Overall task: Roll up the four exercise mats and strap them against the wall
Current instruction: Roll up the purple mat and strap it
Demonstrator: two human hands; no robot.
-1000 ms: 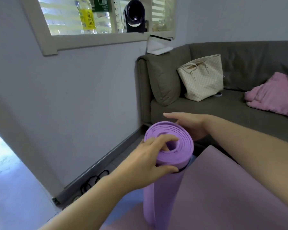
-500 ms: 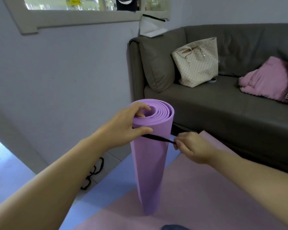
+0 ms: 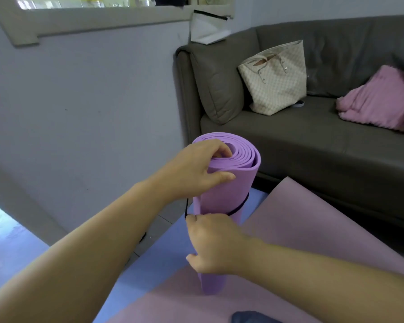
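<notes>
A rolled purple mat (image 3: 229, 190) stands upright on the floor in the middle of the head view. My left hand (image 3: 196, 169) grips its top edge, fingers hooked into the spiral and thumb on the outer wall. A thin black strap (image 3: 239, 207) runs around the roll about a third of the way down. My right hand (image 3: 212, 243) is in front of the roll and pinches the strap's near end at the roll's left side. A pink mat (image 3: 301, 234) lies flat on the floor under and right of the roll, over a blue mat (image 3: 154, 259).
A grey sofa (image 3: 301, 145) stands close behind the roll, with a checked tote bag (image 3: 275, 78) and a pink blanket (image 3: 378, 101) on it. The grey wall (image 3: 91, 113) runs along the left with a window sill above. Another black strap (image 3: 142, 237) lies by the wall's base.
My right hand has pulled the strap from the roll's right side across its front to the left and lower. The strap has slid down the roll. My left hand keeps its grip.
</notes>
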